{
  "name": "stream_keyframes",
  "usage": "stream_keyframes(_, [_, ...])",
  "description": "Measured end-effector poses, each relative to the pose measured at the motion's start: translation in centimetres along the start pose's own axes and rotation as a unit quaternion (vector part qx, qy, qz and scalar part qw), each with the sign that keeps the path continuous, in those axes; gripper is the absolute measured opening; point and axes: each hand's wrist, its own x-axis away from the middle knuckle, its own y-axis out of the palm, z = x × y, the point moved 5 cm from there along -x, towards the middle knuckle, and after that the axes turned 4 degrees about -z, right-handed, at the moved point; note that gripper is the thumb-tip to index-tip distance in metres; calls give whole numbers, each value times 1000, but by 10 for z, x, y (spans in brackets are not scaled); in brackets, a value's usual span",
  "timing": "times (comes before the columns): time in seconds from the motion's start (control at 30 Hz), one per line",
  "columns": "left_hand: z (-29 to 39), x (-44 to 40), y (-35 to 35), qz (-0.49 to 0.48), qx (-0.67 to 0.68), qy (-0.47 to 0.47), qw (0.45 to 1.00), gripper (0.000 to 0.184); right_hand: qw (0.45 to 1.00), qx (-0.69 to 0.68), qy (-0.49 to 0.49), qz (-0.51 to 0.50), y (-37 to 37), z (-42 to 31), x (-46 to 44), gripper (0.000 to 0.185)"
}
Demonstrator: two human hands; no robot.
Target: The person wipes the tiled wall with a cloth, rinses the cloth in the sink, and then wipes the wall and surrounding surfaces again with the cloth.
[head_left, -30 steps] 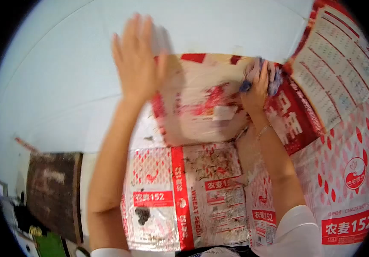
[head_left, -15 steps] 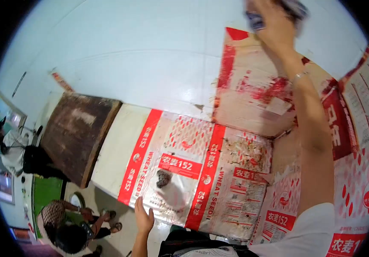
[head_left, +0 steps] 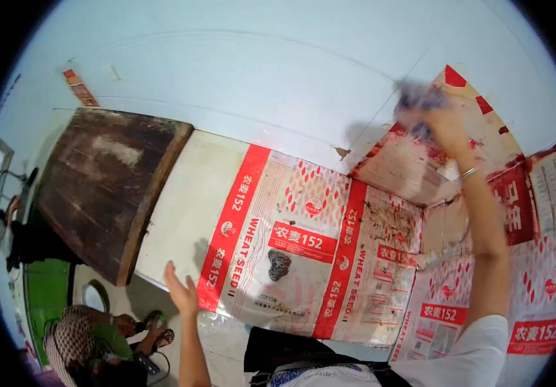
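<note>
Your right hand grasps the blurred cloth by the left edge of the worn sheet on the wall. Your left hand, its grip released, is near the front edge of the desk. A dark clump lies on the printed bag.

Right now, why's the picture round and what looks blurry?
Head view: dark corners and curved lines suggest a wide, bending lens; in the head view, the right hand and its cloth are blurred, while the "WHEAT SEED" lettering looks sharper.
</note>
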Motion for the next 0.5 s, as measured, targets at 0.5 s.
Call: stream_keyframes(0.5, [-99,-51,11,-1,-45,-37,998,50,996,12,-86,6,146,-185,-123,43])
